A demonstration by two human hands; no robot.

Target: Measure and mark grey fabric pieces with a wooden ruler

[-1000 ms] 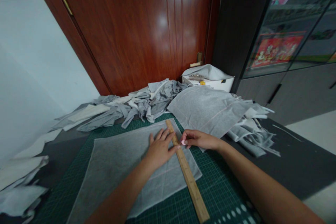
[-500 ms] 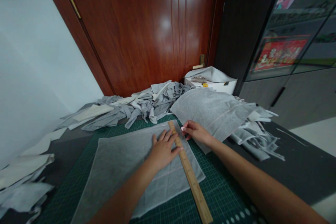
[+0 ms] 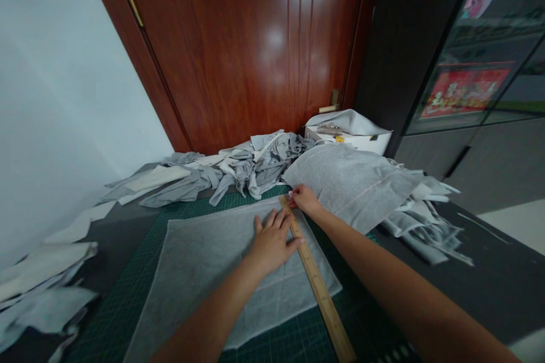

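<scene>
A grey cloth piece (image 3: 204, 261) with faint pinkish lines lies flat on a green cutting mat (image 3: 119, 289). Across its right side runs a wooden ruler (image 3: 317, 283), its near end reaching past the cloth. My left hand (image 3: 273, 242) presses down with fingers spread, fingertips and thumb on the ruler and the palm side over the cloth. At the ruler's far end my right hand (image 3: 305, 198) is closed in a pinch on a small pale piece, seemingly tailor's chalk (image 3: 290, 195), mostly hidden by the fingers.
Heaped grey and cream scraps (image 3: 264, 161) line the back of the dark table. More scraps (image 3: 46, 272) lie at left. A marked grey cloth (image 3: 353, 181) covers a pile at right, before a white box (image 3: 370, 142). A wooden door (image 3: 238, 39) stands behind.
My right hand has moved left and slightly up, closer to the ruler's far end. The left hand stays pressed on the ruler. The whole view has shifted slightly.
</scene>
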